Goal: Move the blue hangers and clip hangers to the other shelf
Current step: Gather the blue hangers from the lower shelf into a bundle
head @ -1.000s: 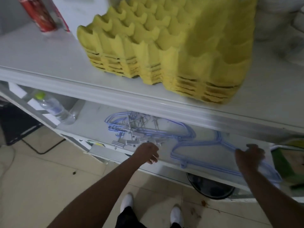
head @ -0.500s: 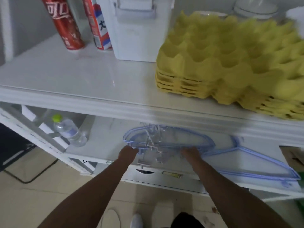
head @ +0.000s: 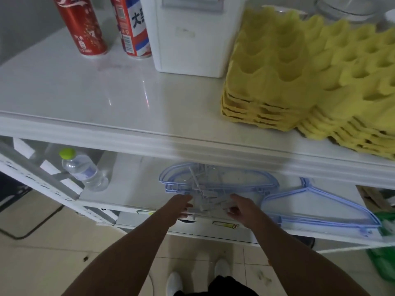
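— White shelving, 2 levels. What's changed down on the lower shelf (head: 132,182)?

— A moment ago the right hand (head: 240,207) was far out at the right end, on the blue hangers (head: 316,206) there. Now both hands have closed in on the tangled bundle of clip hangers (head: 205,189) at the front edge. That looks like the first lift of the move; nothing has left this shelf yet.

— Fingers?

— The left hand (head: 180,205) has its fingers curled loosely at the bundle's left side, the right hand's are bent around the clips. Whether either is truly clamped, I cannot tell.

— Any containers?

— Left to right: a bottle (head: 84,170) with a green cap lying on the lower shelf, looking empty; 2 red cans (head: 82,24) upright on the upper shelf (head: 106,92); a white bin (head: 190,33) beside them, contents hidden; then stacked yellow egg trays (head: 310,82) holding nothing.
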Tool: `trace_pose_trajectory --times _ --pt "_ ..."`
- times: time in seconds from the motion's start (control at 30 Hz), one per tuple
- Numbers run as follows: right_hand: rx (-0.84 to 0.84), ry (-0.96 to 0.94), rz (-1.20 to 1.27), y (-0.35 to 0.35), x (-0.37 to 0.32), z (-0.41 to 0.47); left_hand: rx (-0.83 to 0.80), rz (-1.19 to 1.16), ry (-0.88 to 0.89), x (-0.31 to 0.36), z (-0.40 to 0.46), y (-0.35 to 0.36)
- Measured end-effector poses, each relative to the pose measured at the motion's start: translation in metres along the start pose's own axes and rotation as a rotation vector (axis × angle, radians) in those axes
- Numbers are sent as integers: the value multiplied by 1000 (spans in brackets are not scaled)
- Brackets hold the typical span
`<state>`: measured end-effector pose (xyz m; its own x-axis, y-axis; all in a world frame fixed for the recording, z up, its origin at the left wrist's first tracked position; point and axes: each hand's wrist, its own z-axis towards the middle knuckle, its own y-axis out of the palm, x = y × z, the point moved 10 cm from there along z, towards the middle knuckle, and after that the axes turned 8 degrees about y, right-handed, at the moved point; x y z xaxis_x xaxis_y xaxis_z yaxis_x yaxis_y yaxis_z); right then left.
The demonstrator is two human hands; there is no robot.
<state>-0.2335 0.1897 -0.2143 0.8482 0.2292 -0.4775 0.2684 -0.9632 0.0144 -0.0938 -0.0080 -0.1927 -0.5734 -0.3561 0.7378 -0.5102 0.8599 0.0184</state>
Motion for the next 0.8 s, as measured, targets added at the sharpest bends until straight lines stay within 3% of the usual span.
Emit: trace_pose_trajectory --times 0.37,0.8 --pt "-86 44 -37 40 18 -10 -91 138 10 14 3 28" --pt "-164 14 -15 48 12 -10 -124 209 301 33 0 41"
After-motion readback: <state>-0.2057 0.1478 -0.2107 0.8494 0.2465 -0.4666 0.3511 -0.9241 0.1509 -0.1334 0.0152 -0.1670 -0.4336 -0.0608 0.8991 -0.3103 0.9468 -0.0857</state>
